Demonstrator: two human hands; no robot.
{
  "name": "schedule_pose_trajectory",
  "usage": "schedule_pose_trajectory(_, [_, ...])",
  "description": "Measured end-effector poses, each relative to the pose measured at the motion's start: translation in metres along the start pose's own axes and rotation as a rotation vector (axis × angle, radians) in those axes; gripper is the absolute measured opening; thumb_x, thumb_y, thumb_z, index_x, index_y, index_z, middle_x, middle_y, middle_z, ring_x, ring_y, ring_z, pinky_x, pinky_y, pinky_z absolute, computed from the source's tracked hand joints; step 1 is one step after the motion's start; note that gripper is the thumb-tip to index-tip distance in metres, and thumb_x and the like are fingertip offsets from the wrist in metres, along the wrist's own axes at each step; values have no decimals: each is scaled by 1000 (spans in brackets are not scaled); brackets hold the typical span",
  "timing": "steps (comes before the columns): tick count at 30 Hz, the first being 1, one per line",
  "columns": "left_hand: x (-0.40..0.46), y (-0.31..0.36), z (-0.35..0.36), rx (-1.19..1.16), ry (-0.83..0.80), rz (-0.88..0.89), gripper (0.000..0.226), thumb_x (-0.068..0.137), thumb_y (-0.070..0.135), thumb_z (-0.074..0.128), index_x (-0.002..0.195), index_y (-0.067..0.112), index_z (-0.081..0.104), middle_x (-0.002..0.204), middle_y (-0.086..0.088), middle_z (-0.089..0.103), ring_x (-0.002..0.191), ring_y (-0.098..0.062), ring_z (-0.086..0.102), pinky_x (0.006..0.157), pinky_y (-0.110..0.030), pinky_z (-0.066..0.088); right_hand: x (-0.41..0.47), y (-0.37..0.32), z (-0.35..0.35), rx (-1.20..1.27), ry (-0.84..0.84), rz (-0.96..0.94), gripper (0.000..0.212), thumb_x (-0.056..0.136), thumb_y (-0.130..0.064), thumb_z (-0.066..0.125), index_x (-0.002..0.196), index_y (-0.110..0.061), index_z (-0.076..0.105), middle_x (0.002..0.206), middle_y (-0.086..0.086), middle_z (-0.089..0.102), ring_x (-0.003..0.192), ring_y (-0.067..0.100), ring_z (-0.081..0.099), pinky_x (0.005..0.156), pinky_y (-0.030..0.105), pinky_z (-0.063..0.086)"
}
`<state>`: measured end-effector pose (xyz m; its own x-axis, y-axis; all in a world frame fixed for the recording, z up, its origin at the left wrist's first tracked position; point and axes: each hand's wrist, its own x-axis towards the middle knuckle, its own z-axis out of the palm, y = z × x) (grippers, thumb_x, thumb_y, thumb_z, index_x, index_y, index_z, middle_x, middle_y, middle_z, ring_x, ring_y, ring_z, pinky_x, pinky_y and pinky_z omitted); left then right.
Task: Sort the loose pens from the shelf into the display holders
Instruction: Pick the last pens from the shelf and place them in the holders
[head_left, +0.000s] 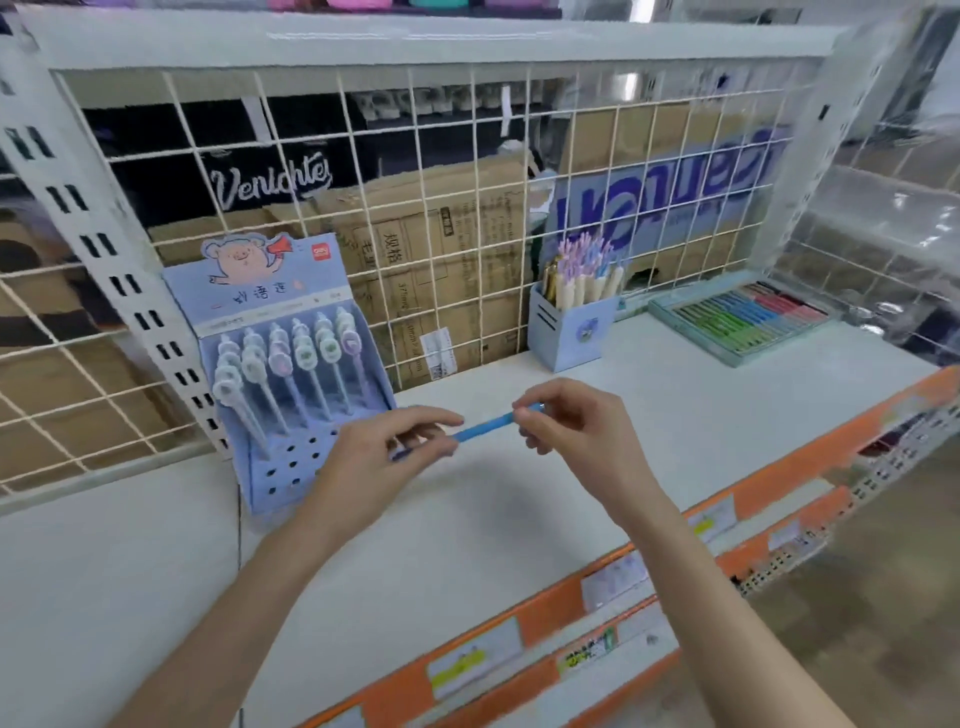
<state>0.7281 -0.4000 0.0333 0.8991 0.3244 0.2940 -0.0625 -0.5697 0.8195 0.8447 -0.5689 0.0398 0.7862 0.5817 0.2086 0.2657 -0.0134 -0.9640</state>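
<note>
A blue pen (485, 427) hangs level above the white shelf (675, 415), held at both ends. My left hand (387, 457) pinches its left end and my right hand (566, 421) pinches its right end. Just left of my hands stands a light blue display holder (291, 374) with a pig picture on top; several pens with round toppers stand in it, and its front rows of holes are vacant. A small blue box holder (569, 335) with several pens stands at the back of the shelf, to the right.
A flat tray of coloured pens (743, 322) lies at the far right of the shelf. A white wire grid (415, 208) backs the shelf, with cardboard boxes behind it. The shelf's front edge (649, 551) is orange with price labels.
</note>
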Motion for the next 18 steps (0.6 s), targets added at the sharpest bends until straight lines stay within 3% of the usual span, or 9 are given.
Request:
schedule_pose_trajectory(6, [29,41,79,-189,63,-46,29,80,4,68,98,27,64,75,13,70,69,-1,61,69,-17,49,-12,22,-96,-92,33,-7,19,79,-5,70,71,-22,66,61,-10,65,61,6,56,60,17,44])
schedule_pose_trajectory(10, [49,66,134,-305,114,-66,30,80,-5,64,94,22,63,64,13,67,56,-2,57,59,-12,47,-24,35,-160,-168,45,17,18,80,-7,70,72,-23,64,67,-3,69,69,15,65,70,29,52])
schedule_pose_trajectory(14, [76,91,195,-466,175,-145,19,86,1,59,89,19,62,65,13,69,55,-2,58,58,-14,50,-38,41,-212,-162,-13,62,19,81,-5,69,75,-22,61,69,0,69,67,8,67,71,24,52])
schedule_pose_trajectory(18, [107,112,252,-577,155,-210,13,91,9,56,101,13,61,70,13,71,59,-1,60,61,-14,51,-41,50,-250,-177,-3,84,22,80,-6,70,77,-25,60,73,6,69,70,12,64,71,25,49])
